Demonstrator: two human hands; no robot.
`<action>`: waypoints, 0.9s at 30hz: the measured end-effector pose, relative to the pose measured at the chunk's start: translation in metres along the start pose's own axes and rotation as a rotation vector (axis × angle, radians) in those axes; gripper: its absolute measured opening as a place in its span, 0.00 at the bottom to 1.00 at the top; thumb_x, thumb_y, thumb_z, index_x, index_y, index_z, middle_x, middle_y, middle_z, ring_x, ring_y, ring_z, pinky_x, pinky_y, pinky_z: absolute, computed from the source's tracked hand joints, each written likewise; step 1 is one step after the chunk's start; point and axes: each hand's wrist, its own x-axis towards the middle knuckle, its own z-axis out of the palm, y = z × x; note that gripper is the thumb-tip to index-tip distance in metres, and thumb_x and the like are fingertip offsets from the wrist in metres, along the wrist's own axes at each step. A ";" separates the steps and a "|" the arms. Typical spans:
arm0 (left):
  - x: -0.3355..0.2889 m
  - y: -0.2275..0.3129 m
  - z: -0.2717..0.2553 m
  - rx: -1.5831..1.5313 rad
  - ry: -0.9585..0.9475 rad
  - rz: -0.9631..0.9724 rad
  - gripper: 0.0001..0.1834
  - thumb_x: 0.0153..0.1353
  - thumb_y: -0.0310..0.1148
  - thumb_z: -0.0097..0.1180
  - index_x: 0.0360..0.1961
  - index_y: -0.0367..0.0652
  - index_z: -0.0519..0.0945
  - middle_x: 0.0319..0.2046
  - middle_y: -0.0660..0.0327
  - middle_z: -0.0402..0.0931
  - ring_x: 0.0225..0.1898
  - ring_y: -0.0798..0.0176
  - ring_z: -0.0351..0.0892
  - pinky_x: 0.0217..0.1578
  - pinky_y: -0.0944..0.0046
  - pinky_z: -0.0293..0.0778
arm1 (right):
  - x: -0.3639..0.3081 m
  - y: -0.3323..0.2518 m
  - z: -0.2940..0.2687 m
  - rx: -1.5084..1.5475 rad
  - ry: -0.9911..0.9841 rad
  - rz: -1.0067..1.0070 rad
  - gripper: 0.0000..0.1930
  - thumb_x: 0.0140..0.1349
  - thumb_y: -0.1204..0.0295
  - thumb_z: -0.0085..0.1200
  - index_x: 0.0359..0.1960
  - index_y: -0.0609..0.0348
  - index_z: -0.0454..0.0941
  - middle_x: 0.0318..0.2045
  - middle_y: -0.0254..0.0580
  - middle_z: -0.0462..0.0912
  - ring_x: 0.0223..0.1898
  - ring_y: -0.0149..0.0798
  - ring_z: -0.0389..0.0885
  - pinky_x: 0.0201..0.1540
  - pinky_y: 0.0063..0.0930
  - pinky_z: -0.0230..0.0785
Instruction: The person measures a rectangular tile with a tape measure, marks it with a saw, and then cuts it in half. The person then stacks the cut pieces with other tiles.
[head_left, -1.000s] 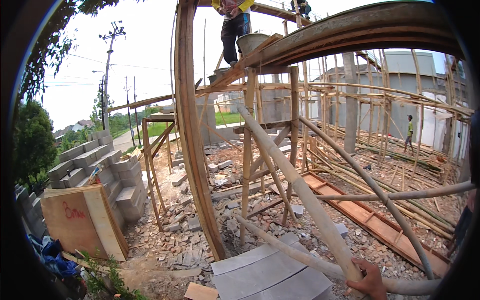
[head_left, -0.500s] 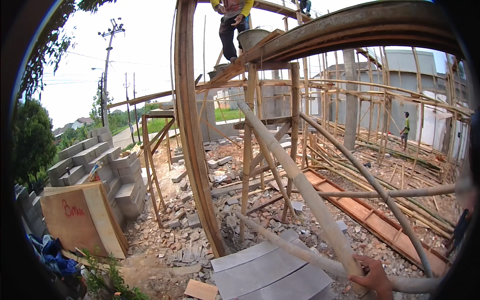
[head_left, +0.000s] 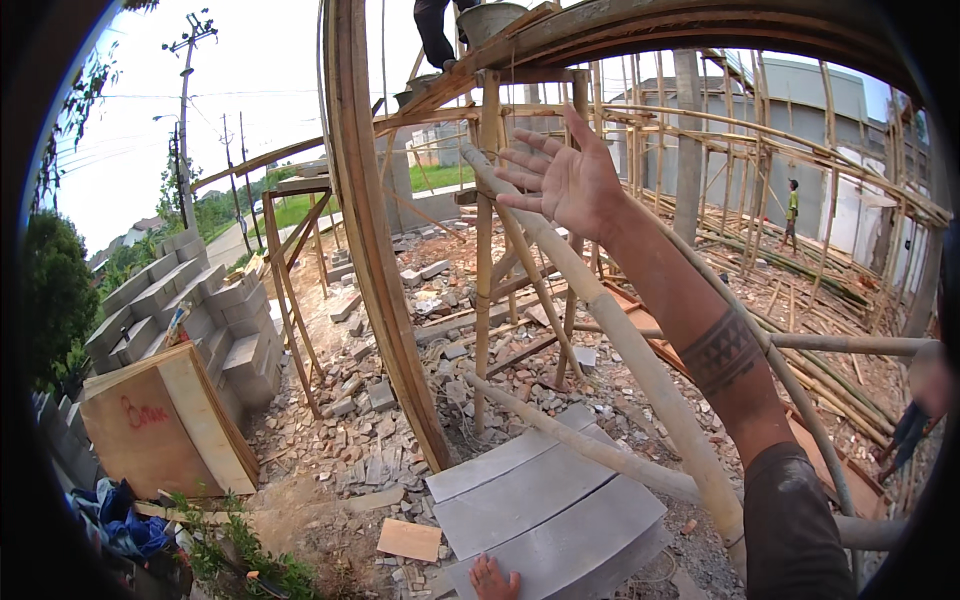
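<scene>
My right hand [head_left: 565,185] is raised at the end of my outstretched, dark-sleeved forearm. Its palm faces me, its fingers are spread, and nothing is in it. Behind and below it a thick bamboo pole [head_left: 625,330] slants from the timber frame down toward me. At the lower edge my left hand [head_left: 494,580] lies on the near part of some flat grey slabs [head_left: 545,500], thumb apart from the fingers; its wrist is out of view. A second bamboo pole [head_left: 570,443] crosses above the slabs and meets the slanting pole.
A wooden post [head_left: 375,260] stands left of centre, under a curved beam [head_left: 680,35]. A person's legs [head_left: 435,35] show on the scaffold. Rubble [head_left: 370,440] covers the ground. Grey blocks [head_left: 235,330] and plywood sheets [head_left: 150,425] stand left; another person [head_left: 791,215] is far right.
My right hand has let go of the slanting bamboo pole and swung up and forward, opening. My left hand has come into view on the grey slabs. The view has shifted slightly downward.
</scene>
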 end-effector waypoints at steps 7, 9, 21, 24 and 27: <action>0.012 0.016 -0.018 -0.032 -0.170 -0.058 0.48 0.63 0.54 0.59 0.74 0.29 0.60 0.77 0.43 0.55 0.78 0.39 0.49 0.75 0.39 0.44 | 0.187 0.011 0.006 0.480 0.322 -0.309 0.57 0.66 0.27 0.40 0.81 0.53 0.32 0.81 0.58 0.34 0.81 0.62 0.35 0.77 0.73 0.37; 0.018 0.016 -0.035 -0.035 -0.185 -0.100 0.48 0.63 0.54 0.59 0.74 0.30 0.60 0.77 0.44 0.55 0.78 0.40 0.49 0.75 0.39 0.44 | 0.215 0.014 0.016 0.564 0.296 -0.338 0.57 0.66 0.26 0.40 0.82 0.49 0.31 0.81 0.57 0.35 0.81 0.62 0.35 0.77 0.74 0.37; 0.094 0.007 -0.071 -0.055 -0.193 -0.123 0.48 0.63 0.56 0.58 0.75 0.33 0.60 0.77 0.46 0.54 0.78 0.43 0.49 0.75 0.38 0.44 | 0.305 0.038 -0.013 0.634 0.374 -0.382 0.62 0.57 0.20 0.44 0.81 0.40 0.27 0.80 0.53 0.33 0.81 0.61 0.33 0.76 0.77 0.39; 0.109 0.002 -0.074 -0.054 -0.188 -0.134 0.48 0.63 0.57 0.58 0.75 0.34 0.60 0.78 0.47 0.53 0.78 0.43 0.49 0.75 0.38 0.44 | 0.319 0.050 -0.024 0.631 0.354 -0.375 0.62 0.58 0.21 0.44 0.81 0.40 0.27 0.80 0.54 0.34 0.81 0.63 0.34 0.76 0.78 0.39; 0.122 -0.003 -0.077 -0.054 -0.185 -0.152 0.48 0.63 0.57 0.57 0.75 0.35 0.60 0.78 0.47 0.53 0.78 0.44 0.49 0.75 0.38 0.44 | 0.334 0.064 -0.045 0.677 0.353 -0.341 0.61 0.59 0.21 0.44 0.81 0.41 0.28 0.81 0.54 0.35 0.81 0.63 0.35 0.75 0.79 0.39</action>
